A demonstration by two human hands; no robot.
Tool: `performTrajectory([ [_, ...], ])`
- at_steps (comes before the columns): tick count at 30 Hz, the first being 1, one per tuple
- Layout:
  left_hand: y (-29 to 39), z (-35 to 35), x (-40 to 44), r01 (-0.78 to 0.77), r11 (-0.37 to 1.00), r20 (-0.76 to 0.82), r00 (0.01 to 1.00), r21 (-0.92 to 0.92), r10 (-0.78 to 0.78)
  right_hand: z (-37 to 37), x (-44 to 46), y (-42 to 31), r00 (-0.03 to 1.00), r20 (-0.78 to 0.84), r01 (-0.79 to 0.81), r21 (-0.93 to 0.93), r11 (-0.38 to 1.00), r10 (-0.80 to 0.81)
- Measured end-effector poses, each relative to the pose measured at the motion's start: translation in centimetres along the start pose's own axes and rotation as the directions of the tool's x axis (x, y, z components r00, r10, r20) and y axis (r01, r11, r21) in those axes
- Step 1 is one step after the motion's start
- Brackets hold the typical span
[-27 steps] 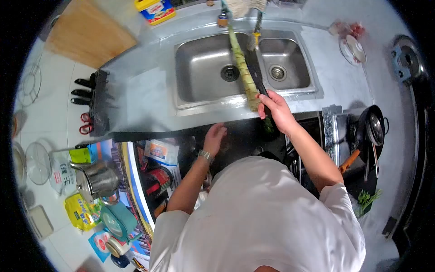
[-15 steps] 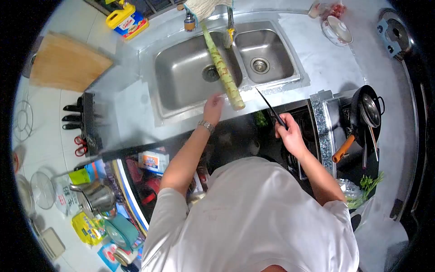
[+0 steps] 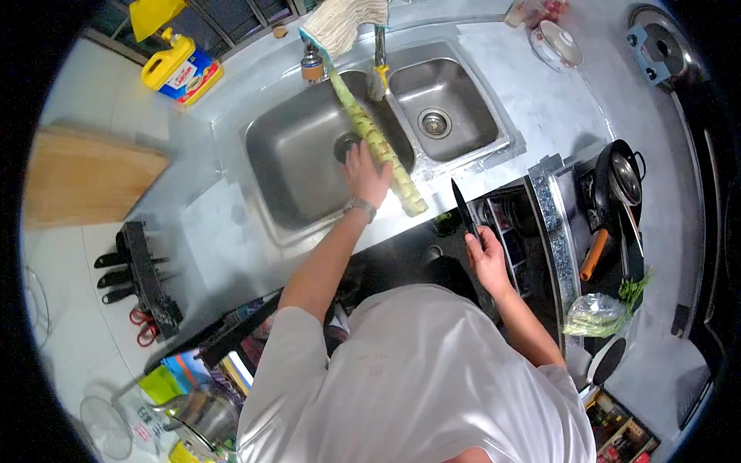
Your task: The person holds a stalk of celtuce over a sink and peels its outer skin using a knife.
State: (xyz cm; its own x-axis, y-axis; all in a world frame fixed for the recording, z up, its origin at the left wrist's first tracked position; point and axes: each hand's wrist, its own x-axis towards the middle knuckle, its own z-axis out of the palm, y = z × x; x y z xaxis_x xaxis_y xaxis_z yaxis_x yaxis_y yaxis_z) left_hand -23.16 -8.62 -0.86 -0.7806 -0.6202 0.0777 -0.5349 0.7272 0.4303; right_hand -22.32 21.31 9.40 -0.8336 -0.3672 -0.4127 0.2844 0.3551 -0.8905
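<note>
Counts: two hands, one knife, one stalk, one double sink.

Celtuce-like stalk [image 3: 370,135], single, pale green with brownish leaf scars. Lies diagonally over the left basin [image 3: 285,154] of the sink; upper end by the hanging cloth [image 3: 343,25], lower end out past the front rim.

Left hand [image 3: 367,176], metal watch at wrist: over the left basin, just beside the stalk's lower half. Fingers stretched out, slightly parted, nothing in them; contact with the stalk cannot be told.

Right hand [image 3: 488,256]: fingers curled round the handle of a black knife [image 3: 463,204], thumb along it. Blade points up toward the sink's front edge, well apart from the stalk.

Containers: two basins, one drain each; the left drain partly behind the left hand. Dark knife rack [image 3: 147,274]: three black-handled knives, one pair of red-handled scissors. Clear plastic bag [image 3: 594,312], one: pale green vegetables. Black wok [image 3: 606,166], one, orange handle, a metal strainer [image 3: 624,177] lying over it. One yellow jug [image 3: 184,73], contents hidden.

Changes: half a second ago the left hand was at the front rim; now farther in over the basin. Knife in the right hand both times. Stalk spans the left basin as before. View has turned; more of the bag shows.
</note>
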Motion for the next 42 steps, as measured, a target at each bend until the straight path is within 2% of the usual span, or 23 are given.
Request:
performTrajectory([
  [1,0.0,-0.5,0.5,-0.010,1.000,0.005,1.000,-0.006,0.010,0.2,-0.1,-0.1,1.000,-0.013,0.005,-0.009,1.000,-0.005],
  [2,0.0,-1.1,1.1,0.142,0.851,0.048,0.989,-0.506,-0.137,0.2,-0.4,-0.3,1.000,-0.026,0.006,-0.009,1.000,-0.006],
  [4,-0.6,-4.3,2.6,0.270,0.122,0.238,0.945,-0.955,-0.226,0.6,-0.9,-1.0,0.998,-0.049,-0.047,0.069,0.996,0.051],
  [5,-1.4,-7.0,3.2,0.265,-0.225,0.308,0.933,-0.938,-0.186,0.6,-1.0,-0.9,0.997,-0.064,-0.039,0.076,0.996,0.043],
  [8,-2.6,-19.0,5.2,0.071,-0.559,0.119,0.992,-0.826,-0.051,0.8,-0.2,-0.5,0.997,-0.067,-0.037,0.065,0.997,0.041],
  [13,2.9,-37.7,3.5,-0.258,-0.837,-0.439,0.898,-0.482,-0.024,0.9,2.0,-1.4,0.998,0.026,0.057,-0.015,0.998,-0.057],
  [15,4.1,-41.8,1.0,-0.324,-0.771,-0.725,0.644,-0.548,0.244,1.1,3.2,-3.4,0.991,0.068,0.114,0.004,0.993,-0.114],
  [16,7.1,-42.9,-0.8,-0.643,-0.576,-0.854,0.467,-0.505,0.228,1.2,3.8,-3.8,0.988,0.075,0.135,0.039,0.990,-0.137],
  [17,6.7,-43.1,-0.6,-0.951,-0.035,-0.934,0.295,-0.308,0.201,0.9,4.6,-3.9,0.981,0.080,0.176,-0.001,0.984,-0.175],
  [18,7.3,-43.8,-0.5,-0.858,0.512,-0.955,0.119,0.038,0.271,1.0,5.1,-4.2,0.974,0.087,0.212,-0.035,0.977,-0.209],
  [20,8.7,-45.8,-0.5,-0.656,0.697,-0.833,0.188,0.288,0.521,1.7,5.6,-4.3,0.970,0.113,0.214,0.028,0.976,-0.216],
  [21,8.3,-46.8,-0.1,-0.910,0.292,-0.850,0.389,-0.295,0.355,1.5,5.7,-4.7,0.965,0.134,0.227,0.000,0.974,-0.224],
  [22,7.7,-47.8,0.3,-0.650,-0.291,-0.712,0.619,-0.702,0.333,1.5,5.5,-5.0,0.963,0.156,0.228,-0.027,0.973,-0.221],
  [24,7.2,-48.6,0.5,-0.609,-0.435,-0.747,0.567,-0.663,0.346,1.9,6.3,-5.4,0.955,0.152,0.262,-0.015,0.965,-0.257],
  [26,7.9,-46.6,2.1,-0.888,-0.002,-0.865,0.448,-0.460,0.225,2.1,6.5,-4.7,0.955,0.147,0.264,-0.018,0.964,-0.258],
  [27,9.1,-43.8,3.6,-0.799,0.589,-0.935,0.291,-0.120,0.204,2.2,7.2,-4.3,0.944,0.118,0.314,-0.021,0.949,-0.309],
  [28,9.5,-41.4,3.7,-0.736,0.665,-0.836,0.439,-0.125,0.329,2.2,7.2,-3.8,0.934,0.092,0.349,-0.022,0.937,-0.346],
  [30,7.0,-33.1,5.7,-0.536,0.523,-0.538,0.827,-0.663,0.166,1.9,7.1,-3.9,0.939,0.071,0.335,0.014,0.942,-0.336],
  [32,2.5,-22.6,5.4,-0.197,0.640,-0.186,0.979,-0.743,0.086,1.1,5.2,-5.1,0.978,0.056,0.197,0.067,0.978,-0.201],
  [33,0.1,-16.5,4.8,-0.264,0.778,-0.243,0.959,-0.570,0.147,0.5,5.4,-3.8,0.988,0.055,0.142,0.041,0.989,-0.144],
  [37,-1.1,-4.7,0.4,0.379,0.432,0.323,0.925,-0.818,-0.199,-0.4,4.5,0.6,0.997,0.007,0.077,-0.027,0.997,-0.077],
  [41,-1.9,3.6,0.4,0.349,0.486,0.256,0.934,-0.801,-0.248,-0.5,3.4,1.2,0.998,0.004,-0.070,0.072,0.995,0.070],
  [42,-0.4,2.6,0.6,0.462,0.290,0.389,0.878,-0.838,-0.278,-0.6,2.9,0.8,0.988,-0.012,-0.151,0.073,0.986,0.152],
])
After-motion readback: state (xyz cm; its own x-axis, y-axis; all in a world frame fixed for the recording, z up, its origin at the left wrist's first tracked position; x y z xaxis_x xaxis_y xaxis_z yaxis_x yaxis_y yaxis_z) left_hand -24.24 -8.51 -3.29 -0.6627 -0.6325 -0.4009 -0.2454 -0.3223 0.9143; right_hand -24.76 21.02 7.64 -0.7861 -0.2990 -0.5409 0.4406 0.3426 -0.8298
